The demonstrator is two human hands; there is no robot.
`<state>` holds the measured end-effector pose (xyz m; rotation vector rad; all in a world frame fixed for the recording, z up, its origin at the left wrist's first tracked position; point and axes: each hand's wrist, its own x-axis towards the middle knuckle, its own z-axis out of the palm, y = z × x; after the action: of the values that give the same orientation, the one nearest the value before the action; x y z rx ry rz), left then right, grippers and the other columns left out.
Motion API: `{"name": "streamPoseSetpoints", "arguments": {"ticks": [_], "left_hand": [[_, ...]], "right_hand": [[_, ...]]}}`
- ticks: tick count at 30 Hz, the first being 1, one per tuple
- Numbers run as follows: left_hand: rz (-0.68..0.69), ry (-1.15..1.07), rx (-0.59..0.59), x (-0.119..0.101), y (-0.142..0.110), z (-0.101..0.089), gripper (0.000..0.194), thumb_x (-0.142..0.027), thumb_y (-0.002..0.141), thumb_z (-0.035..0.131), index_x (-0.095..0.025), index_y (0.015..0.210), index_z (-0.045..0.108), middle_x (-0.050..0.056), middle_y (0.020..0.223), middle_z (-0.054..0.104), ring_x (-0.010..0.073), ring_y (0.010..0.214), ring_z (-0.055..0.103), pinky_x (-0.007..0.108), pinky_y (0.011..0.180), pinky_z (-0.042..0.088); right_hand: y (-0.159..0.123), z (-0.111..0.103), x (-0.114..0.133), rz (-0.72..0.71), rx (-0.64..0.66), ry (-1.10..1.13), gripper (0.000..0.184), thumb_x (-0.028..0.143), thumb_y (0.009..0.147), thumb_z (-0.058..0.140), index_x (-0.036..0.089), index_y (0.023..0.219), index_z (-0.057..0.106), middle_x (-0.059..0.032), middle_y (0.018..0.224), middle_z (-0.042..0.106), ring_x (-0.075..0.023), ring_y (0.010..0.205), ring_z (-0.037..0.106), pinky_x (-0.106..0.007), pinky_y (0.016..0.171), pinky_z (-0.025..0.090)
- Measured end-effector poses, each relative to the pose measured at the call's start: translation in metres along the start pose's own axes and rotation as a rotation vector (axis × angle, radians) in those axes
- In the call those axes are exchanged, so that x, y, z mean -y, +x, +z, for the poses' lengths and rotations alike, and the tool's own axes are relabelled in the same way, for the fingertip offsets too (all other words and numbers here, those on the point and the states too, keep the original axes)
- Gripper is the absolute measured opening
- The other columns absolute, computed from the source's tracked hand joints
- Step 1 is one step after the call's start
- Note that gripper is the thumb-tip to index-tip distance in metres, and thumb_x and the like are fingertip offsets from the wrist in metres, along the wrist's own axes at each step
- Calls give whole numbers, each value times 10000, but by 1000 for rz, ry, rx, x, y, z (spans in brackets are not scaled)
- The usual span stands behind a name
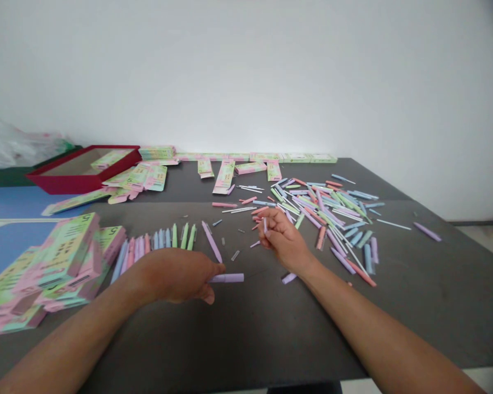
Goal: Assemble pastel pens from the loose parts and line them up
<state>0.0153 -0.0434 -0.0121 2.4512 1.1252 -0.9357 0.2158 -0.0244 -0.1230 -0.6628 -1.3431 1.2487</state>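
My left hand (176,273) is closed on a purple pen barrel (229,278), which sticks out sideways from between thumb and fingers. Just past those fingertips lies a slim purple pen piece (212,242) on the dark table. My right hand (285,238), raised beside the pile of pen parts (328,210), pinches a small pale purple pen part (265,225); the fingers hide some of it. Left of the purple piece, a row of pens (161,238) in green, blue, pink and purple lies side by side, partly covered by my left hand.
Printed pen boxes (72,249) are stacked at the left. Behind them stands a red tray (78,183), with flattened cartons (137,178) next to it. More boxes (271,157) line the wall. Small clear pieces (235,255) and a purple cap (288,278) lie between my hands.
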Motion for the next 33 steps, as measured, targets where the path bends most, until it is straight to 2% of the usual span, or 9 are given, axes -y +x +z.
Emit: {"name": "streamPoseSetpoints", "arguments": {"ticks": [8, 14, 22, 33], "left_hand": [[-2, -19, 0, 0, 1, 1, 532, -338, 777, 583, -271, 1298, 499, 106, 953, 710, 294, 851, 654, 337, 641, 487], [-6, -25, 13, 0, 0, 0, 541, -336, 786, 579, -249, 1312, 487, 132, 1021, 691, 316, 898, 643, 371, 681, 495], [5, -13, 8, -1, 0, 1, 535, -335, 792, 583, -246, 1310, 488, 132, 973, 703, 313, 858, 655, 369, 650, 500], [-2, -5, -2, 1, 1, 2, 531, -339, 790, 589, -271, 1306, 488, 113, 973, 706, 300, 860, 654, 344, 643, 488]], "right_hand": [[-1, 4, 5, 77, -10, 112, 299, 172, 752, 437, 239, 1044, 444, 59, 651, 424, -79, 463, 351, -214, 441, 286], [0, 4, 7, 43, 14, 133, 276, 227, 774, 528, 247, 1032, 430, 61, 659, 441, -78, 489, 395, -210, 457, 311], [0, 4, 6, 14, 21, 114, 293, 286, 770, 597, 257, 1020, 447, 46, 702, 457, -83, 519, 412, -219, 482, 339], [-2, -1, 1, 11, 70, 46, 294, 254, 808, 547, 228, 1081, 441, 49, 680, 497, -84, 538, 470, -209, 490, 384]]}}
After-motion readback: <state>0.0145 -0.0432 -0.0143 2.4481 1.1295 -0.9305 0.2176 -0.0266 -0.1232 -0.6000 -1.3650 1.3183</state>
